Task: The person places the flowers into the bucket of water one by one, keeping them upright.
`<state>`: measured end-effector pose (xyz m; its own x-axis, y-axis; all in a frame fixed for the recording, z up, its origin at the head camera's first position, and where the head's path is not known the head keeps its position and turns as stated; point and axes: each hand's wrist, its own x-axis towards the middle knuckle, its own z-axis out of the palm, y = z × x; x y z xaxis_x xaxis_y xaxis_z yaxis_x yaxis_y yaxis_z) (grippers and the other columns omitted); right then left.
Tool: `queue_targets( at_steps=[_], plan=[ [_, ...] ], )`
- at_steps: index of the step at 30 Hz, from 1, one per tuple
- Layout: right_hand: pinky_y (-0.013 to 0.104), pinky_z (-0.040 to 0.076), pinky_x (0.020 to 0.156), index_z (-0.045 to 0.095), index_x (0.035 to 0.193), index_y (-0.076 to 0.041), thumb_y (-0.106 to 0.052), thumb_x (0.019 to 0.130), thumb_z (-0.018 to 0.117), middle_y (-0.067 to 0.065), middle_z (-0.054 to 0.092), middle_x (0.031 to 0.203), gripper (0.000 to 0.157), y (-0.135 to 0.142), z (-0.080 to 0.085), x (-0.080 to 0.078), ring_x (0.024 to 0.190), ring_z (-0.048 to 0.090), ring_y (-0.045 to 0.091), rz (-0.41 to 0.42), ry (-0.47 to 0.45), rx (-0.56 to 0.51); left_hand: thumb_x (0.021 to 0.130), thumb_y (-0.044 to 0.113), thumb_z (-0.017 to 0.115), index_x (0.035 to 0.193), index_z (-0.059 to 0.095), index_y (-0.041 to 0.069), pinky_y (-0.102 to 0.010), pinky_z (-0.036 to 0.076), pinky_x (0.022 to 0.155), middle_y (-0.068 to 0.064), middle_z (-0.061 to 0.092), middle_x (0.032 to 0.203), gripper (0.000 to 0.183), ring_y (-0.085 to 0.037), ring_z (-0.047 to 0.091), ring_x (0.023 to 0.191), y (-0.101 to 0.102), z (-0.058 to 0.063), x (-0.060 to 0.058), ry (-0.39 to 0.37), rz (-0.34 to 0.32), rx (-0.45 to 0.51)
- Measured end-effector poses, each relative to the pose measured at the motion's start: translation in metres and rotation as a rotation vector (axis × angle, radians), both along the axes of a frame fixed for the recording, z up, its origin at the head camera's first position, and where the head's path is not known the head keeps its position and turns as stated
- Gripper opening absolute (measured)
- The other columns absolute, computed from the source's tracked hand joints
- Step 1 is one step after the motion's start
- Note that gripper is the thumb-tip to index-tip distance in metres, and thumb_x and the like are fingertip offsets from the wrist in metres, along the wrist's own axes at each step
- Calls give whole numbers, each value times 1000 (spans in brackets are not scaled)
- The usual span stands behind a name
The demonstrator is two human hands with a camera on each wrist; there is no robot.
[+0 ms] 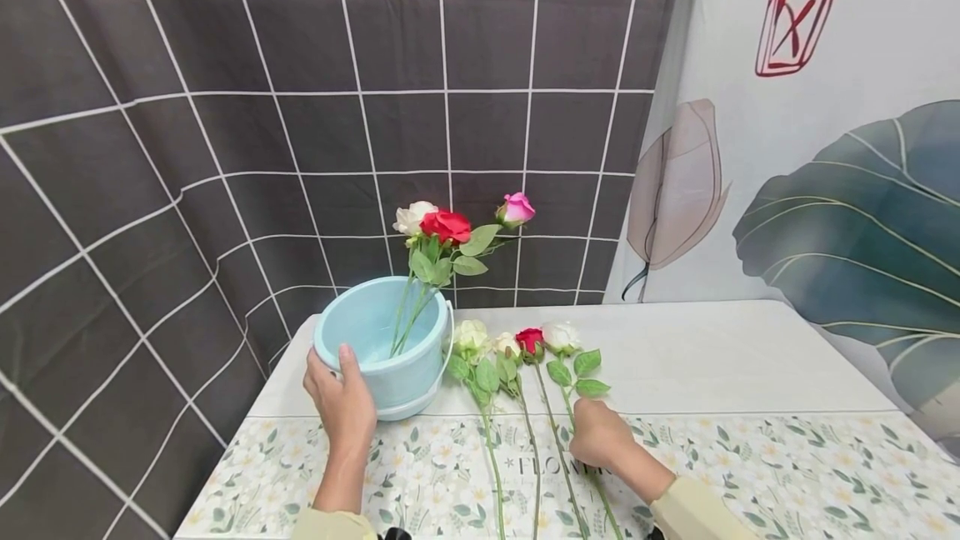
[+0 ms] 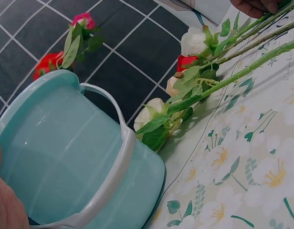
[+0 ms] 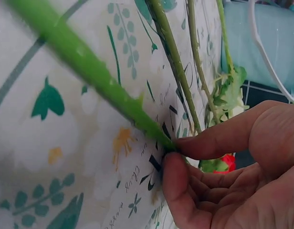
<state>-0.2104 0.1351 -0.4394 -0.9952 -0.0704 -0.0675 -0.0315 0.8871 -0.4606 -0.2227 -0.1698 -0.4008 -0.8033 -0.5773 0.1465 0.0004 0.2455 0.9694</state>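
Note:
A light blue bucket (image 1: 408, 386) with a white handle (image 2: 120, 162) stands at the left of the table. My left hand (image 1: 343, 402) holds its near left side, thumb and fingers spread at the rim. Inside lean a white rose (image 1: 414, 217), a red rose (image 1: 447, 227) and a pink rose (image 1: 516, 209), blooms above the rim. My right hand (image 1: 602, 437) pinches the green stem (image 3: 113, 93) of a white rose (image 1: 561, 337) between thumb and forefinger. Left of it lie a red rose (image 1: 529, 341), a small cream rose (image 1: 506, 346) and a pale yellow-green rose (image 1: 471, 336).
A floral-printed cloth (image 1: 787, 465) covers the near part of the table, with a plain white surface (image 1: 712, 357) behind. Dark grid-patterned fabric (image 1: 390, 132) hangs at the back and left. A white printed curtain (image 1: 727, 65) hangs at the right.

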Motion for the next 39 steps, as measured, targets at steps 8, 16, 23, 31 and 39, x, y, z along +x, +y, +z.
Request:
queue_targets(
  at_steps=[8,16,23,31,39],
  plan=[
    [21,31,38,52,65,-7,9,63,63,2,46,52,19,1,-5,-3,42,43,13,-69,-13,-3,99,58,27,156,0,18,-61,12,113,-17,5,157,75,-45,15,142,0,0,1,2,-4,-1],
    [17,28,37,38,50,-16,7,67,62,-6,33,42,37,8,-9,-4,38,35,8,-112,-3,-173,99,57,27,156,-1,17,-62,11,113,-17,4,157,75,-46,13,142,0,-1,1,-3,-7,-7],
    [22,35,40,48,64,-6,15,70,57,3,48,55,23,19,-3,-6,43,43,12,-113,-69,-389,99,57,27,156,-1,16,-62,12,113,-18,5,157,75,-46,15,141,0,-1,0,9,-5,-14],
    [28,52,46,55,88,7,18,72,60,14,61,67,20,28,1,-9,53,62,19,-127,-238,-640,99,57,28,156,-1,16,-62,13,113,-17,4,157,75,-47,15,141,0,0,0,2,-2,-14],
    [27,52,48,53,97,9,16,75,61,14,64,71,24,32,6,-14,57,64,20,-123,-290,-779,100,56,26,156,-1,17,-62,12,113,-18,4,157,74,-47,14,141,-1,1,0,-3,-5,-11]
  ],
)
